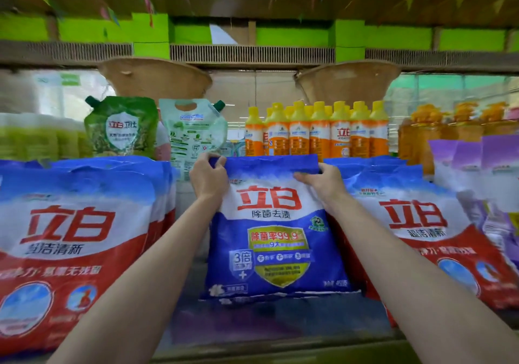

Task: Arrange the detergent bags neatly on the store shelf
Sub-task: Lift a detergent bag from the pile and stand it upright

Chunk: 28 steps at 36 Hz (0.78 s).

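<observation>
left hand (208, 177), right hand (323, 181) clamp blue bag (276, 231) top corners; gap left, red bag (429, 240) apparently touching right.

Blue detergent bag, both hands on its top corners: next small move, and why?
Probably nudge the blue detergent bag back and stand it straight in the gap. The left hand and right hand pinch its top edge, its base sits near the shelf front, and it leans toward the red-and-white bags on the right, leaving open space before the red-and-white bags on the left.
</observation>
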{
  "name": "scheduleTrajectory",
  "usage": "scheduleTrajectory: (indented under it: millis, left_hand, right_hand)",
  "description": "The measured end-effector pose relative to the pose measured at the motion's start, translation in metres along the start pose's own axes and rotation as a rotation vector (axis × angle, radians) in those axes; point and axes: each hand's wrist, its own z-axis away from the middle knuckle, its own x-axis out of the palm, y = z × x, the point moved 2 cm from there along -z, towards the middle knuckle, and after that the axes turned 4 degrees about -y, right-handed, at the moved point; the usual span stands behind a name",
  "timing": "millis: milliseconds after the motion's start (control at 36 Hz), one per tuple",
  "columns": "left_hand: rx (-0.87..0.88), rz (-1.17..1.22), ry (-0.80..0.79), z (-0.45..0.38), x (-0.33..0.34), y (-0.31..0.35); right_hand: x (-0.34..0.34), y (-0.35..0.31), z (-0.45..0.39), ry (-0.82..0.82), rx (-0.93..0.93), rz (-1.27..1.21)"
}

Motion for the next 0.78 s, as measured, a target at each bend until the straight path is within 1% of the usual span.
scheduleTrajectory:
  millis: [111,167,222,306,361,417,444,528,611,722,778]
  left_hand:
    - [0.042,0.010,-0.005,-0.001,0.001,-0.007]
    - [0.025,0.080,-0.029,0.001,0.001,-0.015]
    - [-0.010,0.099,-0.029,0.003,-0.001,-0.025]
    - [-0.140,0.114,-0.096,0.000,-0.004,-0.041]
    - [-0.247,0.233,-0.180,0.001,-0.007,-0.047]
    - [-0.302,0.372,-0.222,0.004,-0.009,-0.049]
    - [-0.305,0.425,-0.245,0.006,-0.010,-0.048]
    - [-0.268,0.469,-0.311,0.009,-0.009,-0.047]
    - [-0.230,0.491,-0.322,0.010,-0.012,-0.045]
    - [-0.237,0.488,-0.381,0.013,-0.013,-0.042]
    - [-0.285,0.515,-0.431,0.016,-0.013,-0.041]
  right_hand:
    - [0.008,0.001,-0.013,0.026,-0.015,-0.038]
    - [0.012,0.005,-0.015,0.042,-0.042,-0.016]
    - [0.013,0.007,-0.014,0.072,-0.042,0.000]
    - [0.012,0.013,-0.018,0.115,-0.019,-0.057]
    - [0.012,0.013,-0.019,0.143,0.013,-0.082]
    - [0.013,0.011,-0.018,0.139,0.032,-0.027]
    - [0.013,0.011,-0.018,0.134,0.033,-0.001]
    - [0.015,0.011,-0.017,0.139,0.027,0.045]
    - [0.016,0.011,-0.018,0.111,-0.011,0.082]
    - [0.015,0.012,-0.018,0.049,-0.008,0.055]
    - [0.014,0.013,-0.016,0.045,0.032,0.002]
